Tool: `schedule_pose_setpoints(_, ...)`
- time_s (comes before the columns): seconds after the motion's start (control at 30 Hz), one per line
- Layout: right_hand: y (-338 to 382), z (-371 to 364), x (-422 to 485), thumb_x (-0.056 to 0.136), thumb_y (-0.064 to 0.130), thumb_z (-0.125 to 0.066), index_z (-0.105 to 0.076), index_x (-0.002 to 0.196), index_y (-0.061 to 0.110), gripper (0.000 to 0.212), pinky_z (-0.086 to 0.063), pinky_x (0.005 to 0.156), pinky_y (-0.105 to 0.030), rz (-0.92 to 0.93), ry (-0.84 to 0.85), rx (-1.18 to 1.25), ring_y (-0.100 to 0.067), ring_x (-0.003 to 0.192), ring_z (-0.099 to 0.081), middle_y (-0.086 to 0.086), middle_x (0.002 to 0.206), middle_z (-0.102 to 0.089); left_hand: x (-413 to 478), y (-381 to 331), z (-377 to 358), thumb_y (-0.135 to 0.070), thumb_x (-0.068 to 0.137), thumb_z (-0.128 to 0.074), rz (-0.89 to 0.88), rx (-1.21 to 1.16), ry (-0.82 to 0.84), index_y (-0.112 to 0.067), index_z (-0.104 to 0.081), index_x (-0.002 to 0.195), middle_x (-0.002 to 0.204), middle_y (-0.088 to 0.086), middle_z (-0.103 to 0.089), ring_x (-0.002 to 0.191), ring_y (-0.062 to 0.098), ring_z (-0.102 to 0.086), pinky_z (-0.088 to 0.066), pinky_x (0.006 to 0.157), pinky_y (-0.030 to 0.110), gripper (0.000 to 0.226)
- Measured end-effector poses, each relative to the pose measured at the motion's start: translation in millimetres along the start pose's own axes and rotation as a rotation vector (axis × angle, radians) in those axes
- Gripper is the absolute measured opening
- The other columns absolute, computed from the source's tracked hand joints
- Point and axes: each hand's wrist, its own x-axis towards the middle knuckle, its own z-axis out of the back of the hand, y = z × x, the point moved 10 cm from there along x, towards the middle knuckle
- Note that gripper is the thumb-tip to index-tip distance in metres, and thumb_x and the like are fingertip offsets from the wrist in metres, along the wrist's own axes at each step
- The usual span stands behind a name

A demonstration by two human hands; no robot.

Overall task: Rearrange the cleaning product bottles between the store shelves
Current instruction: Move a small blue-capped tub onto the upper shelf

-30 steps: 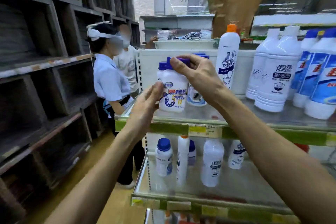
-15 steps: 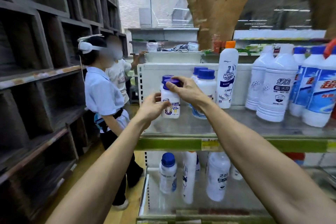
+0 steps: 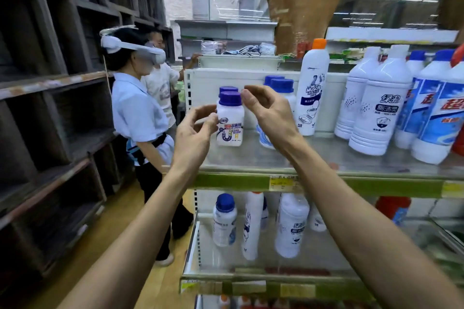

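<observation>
While two bare arms reach up from below, a small white bottle (image 3: 229, 125) with a purple cap (image 3: 229, 98) stands upright near the left end of the upper shelf (image 3: 326, 158), set back from its front edge; a second purple-capped bottle (image 3: 228, 89) peeks out directly behind it. The left hand (image 3: 193, 133) is at the small bottle's left side, its fingers (image 3: 211, 118) loosely curved and spread, the tips at or just touching the bottle's shoulder; I cannot tell if there is real contact. The right hand (image 3: 270, 113) hovers just right of the cap, its fingers (image 3: 251, 100) apart and gently bent, clamped on nothing.

Further right on the same shelf stand two blue-capped bottles (image 3: 282, 85), partly hidden by the right hand; then a tall white bottle with an orange cap (image 3: 312, 88); then plain white bottles (image 3: 381, 108); then blue-labelled bottles (image 3: 437, 113). On the lower shelf (image 3: 339, 251) stand a few more white bottles, one with a blue cap (image 3: 224, 221).

To the left, a person in a pale blue shirt (image 3: 136, 113) wearing a white headset stands in the aisle, beside dark wooden shelving (image 3: 50, 108).
</observation>
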Motion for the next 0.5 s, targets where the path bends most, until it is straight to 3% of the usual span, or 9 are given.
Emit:
schedule_pose_setpoints(0.2, 1, 32, -102, 0.089, 0.031, -0.066, -0.068, 0.11, 0.01, 0.029, -0.055, 0.096, -0.041, -0.017, 0.024, 0.366, -0.03, 0.1, -0.072, -0.01, 0.1, -0.076, -77, -6, -12, -0.015, 0.102, -0.049, -0.01, -0.242, 0.053, -0.012, -0.067, 0.104, 0.088, 0.005, -0.066, 0.078, 0.027, -0.066, -0.057, 0.079, 0.038, 0.019)
schedule_pose_setpoints(0.3, -21, 51, -153, 0.091, 0.033, -0.068, -0.07, 0.106, 0.013, 0.026, -0.057, 0.089, -0.038, -0.077, 0.021, 0.399, -0.031, 0.088, -0.072, -0.011, 0.091, -0.076, -117, 13, -15, -0.016, 0.101, -0.045, 0.021, -0.288, 0.033, -0.012, -0.067, 0.099, 0.076, 0.005, -0.064, 0.07, 0.03, -0.062, -0.055, 0.072, 0.036, 0.022)
schedule_pose_setpoints(0.5, -89, 82, -221, 0.078, 0.05, -0.08, -0.076, 0.099, 0.015, 0.041, -0.059, 0.082, -0.036, -0.275, -0.009, 0.415, -0.028, 0.082, -0.07, -0.013, 0.084, -0.073, -174, 76, -29, -0.018, 0.098, -0.047, 0.218, -0.334, -0.02, -0.01, -0.069, 0.093, 0.069, 0.015, -0.056, 0.061, 0.028, -0.057, -0.054, 0.064, 0.033, 0.024)
